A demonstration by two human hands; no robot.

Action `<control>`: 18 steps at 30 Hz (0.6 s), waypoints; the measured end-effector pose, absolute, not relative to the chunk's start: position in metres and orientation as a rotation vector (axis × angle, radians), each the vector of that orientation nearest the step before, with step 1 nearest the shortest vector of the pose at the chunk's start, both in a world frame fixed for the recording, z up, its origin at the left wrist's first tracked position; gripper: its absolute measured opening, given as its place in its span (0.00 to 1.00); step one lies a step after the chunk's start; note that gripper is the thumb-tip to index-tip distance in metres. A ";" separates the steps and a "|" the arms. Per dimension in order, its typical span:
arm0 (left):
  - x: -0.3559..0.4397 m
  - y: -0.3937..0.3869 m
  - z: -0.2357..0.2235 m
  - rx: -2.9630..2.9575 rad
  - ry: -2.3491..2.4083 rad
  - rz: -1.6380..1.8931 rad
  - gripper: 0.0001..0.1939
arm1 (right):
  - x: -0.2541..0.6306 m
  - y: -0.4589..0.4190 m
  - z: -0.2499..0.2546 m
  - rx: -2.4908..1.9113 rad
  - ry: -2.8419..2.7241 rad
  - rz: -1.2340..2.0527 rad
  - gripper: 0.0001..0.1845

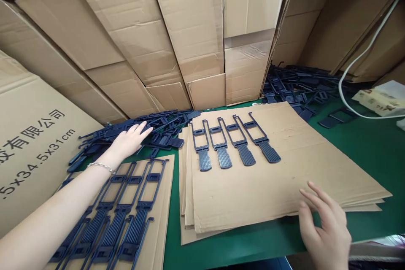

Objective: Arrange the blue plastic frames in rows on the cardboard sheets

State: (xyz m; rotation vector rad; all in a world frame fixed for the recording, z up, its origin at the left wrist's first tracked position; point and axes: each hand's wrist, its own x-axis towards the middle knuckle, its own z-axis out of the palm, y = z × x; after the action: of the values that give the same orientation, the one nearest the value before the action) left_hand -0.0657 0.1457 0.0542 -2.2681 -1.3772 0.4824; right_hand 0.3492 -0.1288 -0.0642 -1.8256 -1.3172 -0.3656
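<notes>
My left hand (130,137) is over a heap of dark blue plastic frame parts (109,131), palm down with its fingers stretched out. Whether its fingertips touch the parts I cannot tell. My right hand (325,223) hovers by the front edge of the cardboard sheets (294,177), fingers apart and holding nothing. On the top sheet, several of the same parts lie side by side in a row, each with a ribbed flat end toward me, such as the rightmost part (268,152). More parts (126,206) are laid in rows on another cardboard sheet (161,219), partly hidden by my left arm.
Stacked cardboard boxes (196,29) wall off the back. At left stands a printed carton (34,135). A second heap of blue parts (294,86) lies at the back right, near a white cable (344,71) and a tissue pack (376,99). The table (341,143) is green.
</notes>
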 end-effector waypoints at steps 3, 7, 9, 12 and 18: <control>-0.093 0.146 0.048 -2.276 -1.352 0.605 0.38 | 0.354 -0.141 -0.085 -1.812 -1.295 -0.398 0.13; -0.101 0.141 0.043 -2.294 -1.307 0.594 0.38 | 0.355 -0.141 -0.090 -1.794 -1.335 -0.429 0.11; -0.101 0.139 0.043 -2.326 -1.279 0.573 0.36 | 0.355 -0.140 -0.090 -1.796 -1.352 -0.435 0.11; -0.101 0.138 0.043 -2.365 -1.289 0.580 0.37 | 0.355 -0.141 -0.091 -1.800 -1.337 -0.430 0.11; -0.101 0.135 0.034 -2.382 -1.232 0.546 0.37 | 0.359 -0.143 -0.097 -1.822 -1.373 -0.487 0.10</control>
State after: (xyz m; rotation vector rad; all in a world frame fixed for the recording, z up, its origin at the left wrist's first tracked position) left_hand -0.1013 0.1353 0.0341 -2.3819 -1.2322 0.5460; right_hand 0.3595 -0.1432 -0.0965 -1.8216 -1.3731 -0.4871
